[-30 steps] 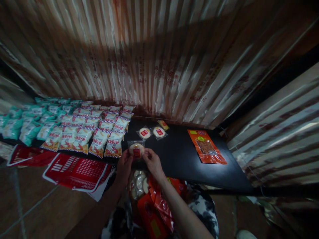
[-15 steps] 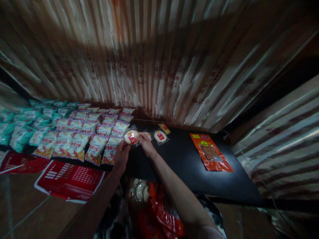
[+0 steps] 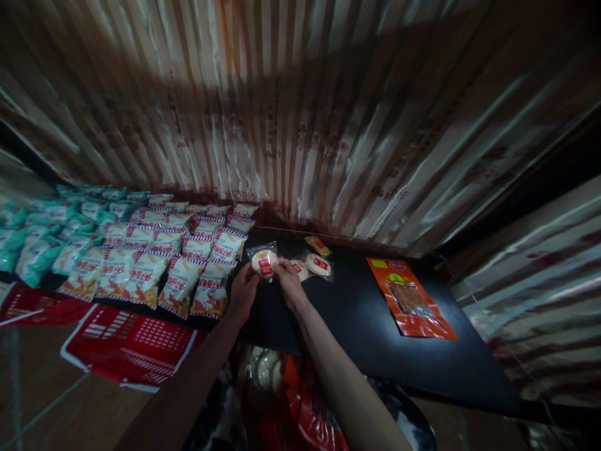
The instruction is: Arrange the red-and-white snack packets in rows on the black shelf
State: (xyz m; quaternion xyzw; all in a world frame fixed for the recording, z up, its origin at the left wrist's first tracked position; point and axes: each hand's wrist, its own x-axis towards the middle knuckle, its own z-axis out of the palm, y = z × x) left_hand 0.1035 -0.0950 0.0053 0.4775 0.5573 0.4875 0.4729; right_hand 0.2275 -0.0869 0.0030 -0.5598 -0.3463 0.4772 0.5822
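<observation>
My left hand (image 3: 244, 293) and my right hand (image 3: 287, 282) both pinch one clear packet holding a round pale cake with a red label (image 3: 264, 262). The packet hovers just above the black tabletop (image 3: 357, 319), beside the rows of red-and-white snack bags (image 3: 183, 275). Two more round cake packets (image 3: 312, 266) lie flat just right of my right hand. A small yellow packet (image 3: 318, 245) lies behind them near the wall.
Teal snack bags (image 3: 37, 238) fill the far left. An orange flat packet (image 3: 409, 299) lies at the right of the table. Red printed sheets (image 3: 131, 344) lie below the table edge. A bag of cakes and red wrappers (image 3: 282, 388) sits by my lap. Corrugated metal wall (image 3: 300, 125) behind.
Both hands carried the cake packet from the table's near edge up and away, to a spot left of the two packets lying there. The view shifted slightly.
</observation>
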